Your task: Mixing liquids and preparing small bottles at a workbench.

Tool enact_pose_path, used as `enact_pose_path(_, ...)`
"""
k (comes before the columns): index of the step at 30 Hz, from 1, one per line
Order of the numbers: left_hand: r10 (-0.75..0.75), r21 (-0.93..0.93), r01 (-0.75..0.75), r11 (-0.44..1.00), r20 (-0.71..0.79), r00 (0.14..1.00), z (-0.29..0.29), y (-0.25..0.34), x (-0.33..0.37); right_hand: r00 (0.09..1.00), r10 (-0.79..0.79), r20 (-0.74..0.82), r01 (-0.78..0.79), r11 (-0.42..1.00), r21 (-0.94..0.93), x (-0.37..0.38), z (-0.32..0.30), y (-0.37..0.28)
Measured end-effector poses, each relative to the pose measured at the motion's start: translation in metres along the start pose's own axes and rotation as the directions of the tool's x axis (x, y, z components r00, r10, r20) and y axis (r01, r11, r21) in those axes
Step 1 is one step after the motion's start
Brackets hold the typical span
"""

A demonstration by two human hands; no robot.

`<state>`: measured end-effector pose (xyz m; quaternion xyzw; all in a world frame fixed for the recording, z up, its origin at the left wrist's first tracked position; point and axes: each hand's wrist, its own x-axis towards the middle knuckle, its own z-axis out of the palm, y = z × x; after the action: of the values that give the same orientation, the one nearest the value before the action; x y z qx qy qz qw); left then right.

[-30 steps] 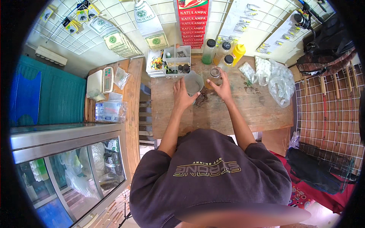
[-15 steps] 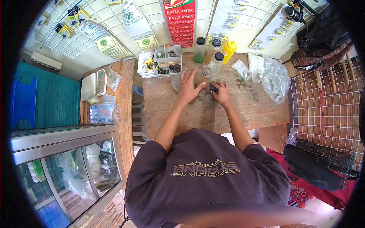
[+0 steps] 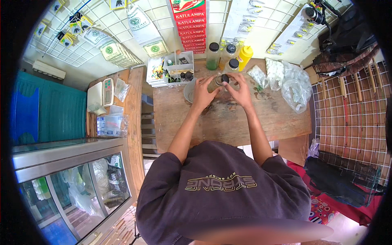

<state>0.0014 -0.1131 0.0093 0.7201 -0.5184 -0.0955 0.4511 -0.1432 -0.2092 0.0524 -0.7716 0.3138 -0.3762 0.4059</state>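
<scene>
My left hand [image 3: 203, 94] wraps round a clear glass bottle [image 3: 218, 81] with something brownish in it, standing or held just above the table. A black screw cap [image 3: 225, 78] is in the fingers of my right hand [image 3: 241, 92], at the mouth of that bottle. Whether the cap sits squarely on the rim I cannot tell. A pale round bowl [image 3: 188, 92] is beside my left hand, partly covered by it. Just beyond my hands stands another clear bottle with a black cap [image 3: 233, 65].
Behind stand a green-bottomed bottle [image 3: 212, 56], another black-capped bottle [image 3: 230, 50] and a yellow squeeze bottle [image 3: 245, 58]. A white divided organiser [image 3: 159, 83] is at the back left. Plastic bags [image 3: 295, 87] lie on the wooden table [image 3: 265, 118] at right. A scale [image 3: 102, 93] stands further left.
My right hand has lifted the black cap off the table and brought it up and left to the bottle's mouth. My left hand has closed round the bottle.
</scene>
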Motion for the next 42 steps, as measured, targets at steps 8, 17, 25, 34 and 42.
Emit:
enact_pose_path(8, -0.021, 0.033, 0.02, 0.999, 0.012, 1.0, -0.002, 0.0, 0.002, 0.892, -0.218, 0.396, 0.348, 0.89, -0.295, 0.03, -0.01, -0.011)
enact_pose_path(17, 0.001, 0.035, -0.001, 0.999, 0.011, 1.0, -0.004, -0.001, 0.003, 0.848, -0.06, 0.527, 0.33, 0.837, -0.436, 0.047, -0.015, -0.038)
enact_pose_path(25, -0.025, 0.045, 0.025, 0.999, 0.014, 1.0, -0.004, 0.003, 0.003, 0.871, -0.093, 0.482, 0.388, 0.733, -0.56, 0.039, -0.002, -0.027)
enact_pose_path(34, 0.008, 0.054, -0.005, 0.999, -0.048, 0.999, 0.0, 0.003, -0.002, 0.911, -0.242, 0.335, 0.385, 0.791, -0.476, 0.019, 0.003, -0.021)
enact_pose_path(42, 0.03, 0.128, -0.023, 0.991, -0.047, 0.998, -0.008, -0.005, 0.0, 0.93, -0.204, 0.307, 0.341, 0.794, -0.503, 0.03, 0.011, -0.024)
